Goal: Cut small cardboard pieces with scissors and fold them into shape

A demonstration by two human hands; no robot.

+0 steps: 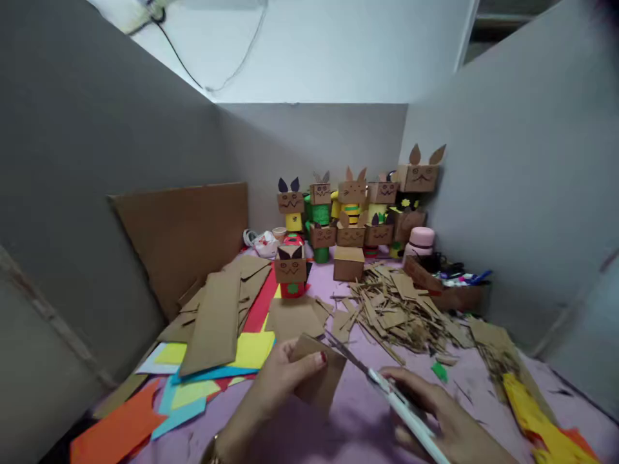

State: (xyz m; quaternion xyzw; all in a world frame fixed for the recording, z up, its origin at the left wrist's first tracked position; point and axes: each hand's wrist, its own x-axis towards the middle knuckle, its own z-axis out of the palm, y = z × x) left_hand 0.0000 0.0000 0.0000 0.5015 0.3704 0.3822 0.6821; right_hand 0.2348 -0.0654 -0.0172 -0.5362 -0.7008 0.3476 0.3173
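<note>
My left hand (285, 380) is closed on a small piece of brown cardboard (326, 383), with the thumb on its face. My right hand (435, 412) is wrapped round a pair of scissors (387, 386) with white handles and dark blades. The blades point up and left, and their tips lie at the upper right edge of the cardboard piece. Whether they touch it I cannot tell. Just beyond my hands, a flat cardboard sheet (294, 316) lies on the purple tabletop (358, 406). A cat-faced box figure (291, 270) on a red base stands behind that sheet.
Several cardboard animal figures (351, 235) stand stacked at the back. Cardboard scraps (401, 309) are heaped at right, before a box of pens (459, 293) and a pink bottle (420, 241). Coloured paper (251, 351) and cardboard strips (213, 322) lie at left. Grey panels enclose the table.
</note>
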